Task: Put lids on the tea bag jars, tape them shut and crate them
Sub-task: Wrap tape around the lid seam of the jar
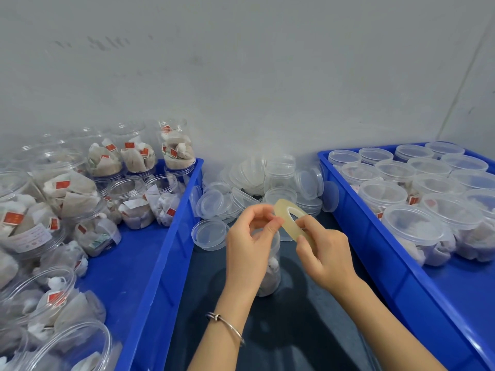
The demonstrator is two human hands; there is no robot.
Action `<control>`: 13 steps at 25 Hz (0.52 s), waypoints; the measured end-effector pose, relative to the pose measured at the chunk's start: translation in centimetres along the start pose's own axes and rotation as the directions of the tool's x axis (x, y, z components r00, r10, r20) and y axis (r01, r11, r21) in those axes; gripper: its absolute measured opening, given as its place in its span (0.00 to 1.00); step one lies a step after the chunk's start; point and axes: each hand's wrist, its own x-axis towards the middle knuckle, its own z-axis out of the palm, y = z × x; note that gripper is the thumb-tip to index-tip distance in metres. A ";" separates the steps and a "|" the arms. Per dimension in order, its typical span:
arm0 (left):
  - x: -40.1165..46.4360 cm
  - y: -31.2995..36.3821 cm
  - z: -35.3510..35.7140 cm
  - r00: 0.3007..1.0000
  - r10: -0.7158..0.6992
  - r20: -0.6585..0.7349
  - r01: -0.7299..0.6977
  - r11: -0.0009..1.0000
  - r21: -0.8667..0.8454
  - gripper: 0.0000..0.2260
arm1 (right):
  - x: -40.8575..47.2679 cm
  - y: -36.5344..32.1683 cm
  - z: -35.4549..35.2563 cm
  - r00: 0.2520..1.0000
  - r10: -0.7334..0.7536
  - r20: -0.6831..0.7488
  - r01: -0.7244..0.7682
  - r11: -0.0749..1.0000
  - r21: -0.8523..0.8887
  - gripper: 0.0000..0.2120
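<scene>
Clear tape roll held above jar on dark table; right hand fingers clamped on rim, left hand fingertips pinching the edge. Likely light, stiff, sticky: grip the rim

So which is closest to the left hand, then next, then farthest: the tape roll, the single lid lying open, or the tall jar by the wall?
1. Tape roll: touching the left hand.
2. Single lid: just left of it.
3. Tall jar: far back-left, in the left crate.
</scene>
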 end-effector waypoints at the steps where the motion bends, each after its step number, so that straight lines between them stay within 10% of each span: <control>1: 0.1 0.0 0.0 1.000 0.013 -0.008 -0.013 1.000 0.011 0.08 | 0.0 0.0 0.1 1.000 -0.004 0.003 0.004 1.000 0.002 0.22; 7: -0.6 -0.4 0.5 0.979 0.172 -0.110 -0.154 0.976 0.152 0.07 | -0.3 -0.2 0.6 0.999 0.019 -0.034 -0.019 1.000 0.025 0.21; 13: -0.1 -0.2 0.2 0.994 -0.027 -0.102 0.021 0.998 -0.056 0.08 | -0.3 -0.2 0.2 0.999 -0.034 -0.027 0.035 0.999 0.031 0.20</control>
